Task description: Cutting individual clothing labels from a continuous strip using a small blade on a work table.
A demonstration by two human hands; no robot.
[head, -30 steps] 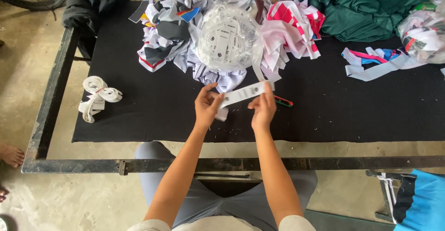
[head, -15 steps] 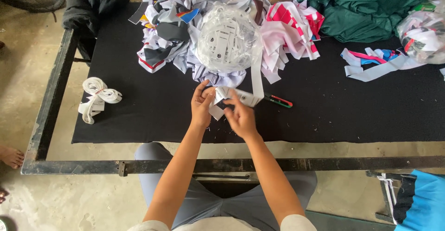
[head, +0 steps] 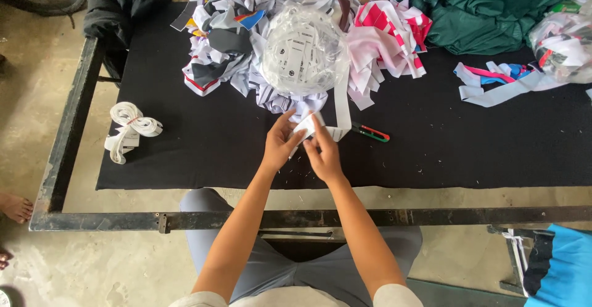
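My left hand (head: 280, 143) and my right hand (head: 323, 154) are close together over the black cloth-covered table (head: 203, 159). Both pinch a folded piece of a white fabric strip (head: 306, 126), which runs on as a long white band (head: 342, 106) up toward the pile. Just beyond my hands sits a clear plastic bag of white labels (head: 302, 51). A small red and green cutter (head: 371, 134) lies on the cloth right of my right hand.
A heap of mixed fabric scraps (head: 228, 36) and pink-striped pieces (head: 388, 42) lies at the back. Green cloth (head: 493, 11) fills the far right corner, with loose strips (head: 499, 85) nearby. A tied white strip bundle (head: 128, 125) rests at the left edge. Another person's bare foot (head: 13, 207) shows on the floor.
The white strip was held stretched out between my hands; they have come together and now fold it into a short doubled piece.
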